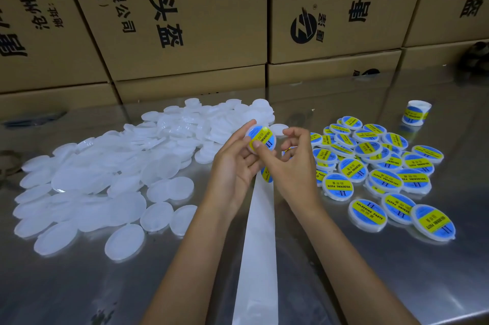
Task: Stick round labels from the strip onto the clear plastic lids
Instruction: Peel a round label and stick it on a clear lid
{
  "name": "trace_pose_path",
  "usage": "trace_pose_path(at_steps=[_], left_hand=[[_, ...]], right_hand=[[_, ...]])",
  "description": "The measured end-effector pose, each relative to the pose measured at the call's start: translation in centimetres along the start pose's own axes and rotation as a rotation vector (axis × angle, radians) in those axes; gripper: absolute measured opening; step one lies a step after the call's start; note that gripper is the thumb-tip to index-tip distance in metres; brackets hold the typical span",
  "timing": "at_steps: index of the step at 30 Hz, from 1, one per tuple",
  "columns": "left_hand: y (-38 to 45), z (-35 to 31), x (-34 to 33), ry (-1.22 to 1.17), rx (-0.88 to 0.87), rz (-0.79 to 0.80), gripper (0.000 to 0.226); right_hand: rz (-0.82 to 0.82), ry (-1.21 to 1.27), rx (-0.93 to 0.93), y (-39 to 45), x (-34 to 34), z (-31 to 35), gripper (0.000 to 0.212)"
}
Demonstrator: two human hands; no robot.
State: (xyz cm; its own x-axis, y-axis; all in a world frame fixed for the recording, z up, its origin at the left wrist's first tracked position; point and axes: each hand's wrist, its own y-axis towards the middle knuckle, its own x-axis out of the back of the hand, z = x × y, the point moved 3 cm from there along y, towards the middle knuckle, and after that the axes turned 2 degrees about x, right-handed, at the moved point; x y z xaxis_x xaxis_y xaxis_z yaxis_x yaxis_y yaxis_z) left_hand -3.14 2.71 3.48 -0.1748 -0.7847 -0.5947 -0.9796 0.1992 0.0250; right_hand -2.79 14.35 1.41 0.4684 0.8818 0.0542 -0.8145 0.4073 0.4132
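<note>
Strip (258,245) ran toward camera below lid (260,139). Left hand (232,168) gripped lid; right hand (285,163) thumb pressed label (262,136) down. Step: smoothing. Next likely: drop lid right, onto labelled pile (375,168).

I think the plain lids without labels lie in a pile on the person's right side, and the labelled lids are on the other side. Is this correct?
Not quite: the sides are swapped. The head view shows the plain lids piled on the person's left, and the labelled lids on the right. Between them, the left hand holds a lid while the right hand presses on its label.
</note>
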Motion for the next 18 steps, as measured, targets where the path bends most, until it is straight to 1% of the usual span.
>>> trace_pose_path(at_steps=[2, 4, 8, 12, 16, 18], left_hand=[[-0.2, -0.1, -0.2, -0.109, 0.035, 0.035, 0.035], [-0.3, 0.0, -0.5, -0.16, 0.062, 0.05, 0.037], [-0.5, -0.2, -0.6, -0.127, 0.07, 0.05, 0.035], [-0.4, -0.2, -0.4, 0.016, 0.035, 0.037, 0.034], [-0.3, -0.2, -0.3, 0.127, 0.019, 0.001, 0.032], [-0.3, -0.1, -0.2, 0.229, 0.0, -0.028, 0.032]], right_hand=[[0.027, -0.049, 0.0, -0.1, -0.1, -0.1, 0.053], [0.026, -0.107, 0.043, -0.3, 0.0, 0.1, 0.049], [0.028, -0.184, 0.157, -0.5, 0.2, 0.6, 0.048], [0.007, -0.239, 0.21, -0.5, 0.5, 0.8, 0.046], [-0.019, -0.303, 0.221, -0.1, 1.0, 0.4, 0.047], [-0.03, -0.32, 0.212, 0.1, 1.1, 0.2, 0.045]])
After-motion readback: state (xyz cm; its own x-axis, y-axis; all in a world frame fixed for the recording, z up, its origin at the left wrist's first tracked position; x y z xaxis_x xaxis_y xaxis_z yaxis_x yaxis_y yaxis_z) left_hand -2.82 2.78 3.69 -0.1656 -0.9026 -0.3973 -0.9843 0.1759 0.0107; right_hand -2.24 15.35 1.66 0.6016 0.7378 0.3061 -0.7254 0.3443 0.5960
